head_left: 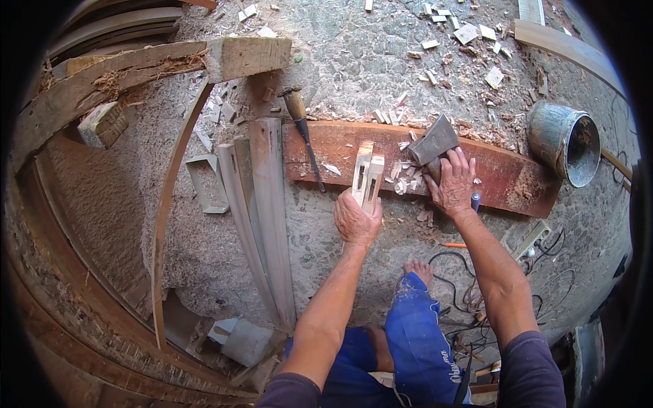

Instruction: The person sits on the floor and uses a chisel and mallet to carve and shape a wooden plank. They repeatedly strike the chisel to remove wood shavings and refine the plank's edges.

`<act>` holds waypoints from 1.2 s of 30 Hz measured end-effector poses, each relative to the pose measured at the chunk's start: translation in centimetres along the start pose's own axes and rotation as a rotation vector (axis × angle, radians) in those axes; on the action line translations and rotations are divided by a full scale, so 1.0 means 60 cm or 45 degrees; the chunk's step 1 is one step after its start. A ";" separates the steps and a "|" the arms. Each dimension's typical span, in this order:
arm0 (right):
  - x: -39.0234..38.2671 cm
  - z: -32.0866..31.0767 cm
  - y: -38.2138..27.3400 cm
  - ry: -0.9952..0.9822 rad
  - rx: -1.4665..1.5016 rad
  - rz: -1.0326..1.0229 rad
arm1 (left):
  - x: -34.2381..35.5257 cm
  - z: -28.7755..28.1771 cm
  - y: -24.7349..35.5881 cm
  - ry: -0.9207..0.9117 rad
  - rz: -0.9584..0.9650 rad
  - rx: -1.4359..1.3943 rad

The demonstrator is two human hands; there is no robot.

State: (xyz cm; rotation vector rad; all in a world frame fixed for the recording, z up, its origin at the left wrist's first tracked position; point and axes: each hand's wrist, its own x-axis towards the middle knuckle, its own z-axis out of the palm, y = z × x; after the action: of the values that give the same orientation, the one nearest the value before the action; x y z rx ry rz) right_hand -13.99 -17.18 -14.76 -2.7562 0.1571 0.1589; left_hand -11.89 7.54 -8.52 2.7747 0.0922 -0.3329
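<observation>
My left hand is closed round two pale wooden pieces with slots cut in them, holding them side by side against the near edge of a reddish-brown plank. My right hand lies over the handle of a hatchet, its thumb on the near side and part of the grip hidden beneath the palm. The grey hatchet head rests over the plank just beyond my fingers. Pale chips lie between both hands. A chisel with a worn wooden handle leans across the plank's left end.
Long boards lie left of the plank, near a heavy timber frame. A metal bucket lies tipped at the plank's right end. Cables and a power strip are at the right. Offcuts litter the far floor.
</observation>
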 end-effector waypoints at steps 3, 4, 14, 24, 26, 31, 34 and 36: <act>0.002 0.001 0.000 0.002 -0.001 -0.011 | 0.003 0.001 -0.004 -0.021 0.005 -0.003; 0.004 0.001 0.000 -0.019 -0.010 -0.003 | 0.004 0.002 -0.005 -0.015 0.022 0.005; 0.000 -0.006 -0.004 -0.001 -0.005 0.014 | 0.000 -0.004 -0.007 -0.030 0.072 -0.017; -0.005 0.002 -0.008 0.040 -0.050 0.032 | -0.004 0.006 -0.018 -0.027 0.001 -0.008; -0.004 0.009 -0.006 0.054 -0.088 0.045 | -0.003 0.018 -0.027 0.014 0.024 -0.016; 0.006 0.030 0.018 0.076 -0.139 0.085 | 0.004 0.029 -0.023 0.069 0.062 -0.028; 0.017 -0.012 0.030 -0.001 -0.004 0.034 | 0.010 0.022 -0.011 0.028 0.037 -0.035; -0.009 -0.040 0.033 -0.143 0.120 0.102 | 0.004 0.012 -0.003 0.003 0.008 -0.049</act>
State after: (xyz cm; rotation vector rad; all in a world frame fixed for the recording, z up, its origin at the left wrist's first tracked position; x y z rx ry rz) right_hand -14.55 -19.85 -13.20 -2.6404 0.2387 0.3187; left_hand -11.81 7.43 -9.32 2.7364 0.0893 -0.3233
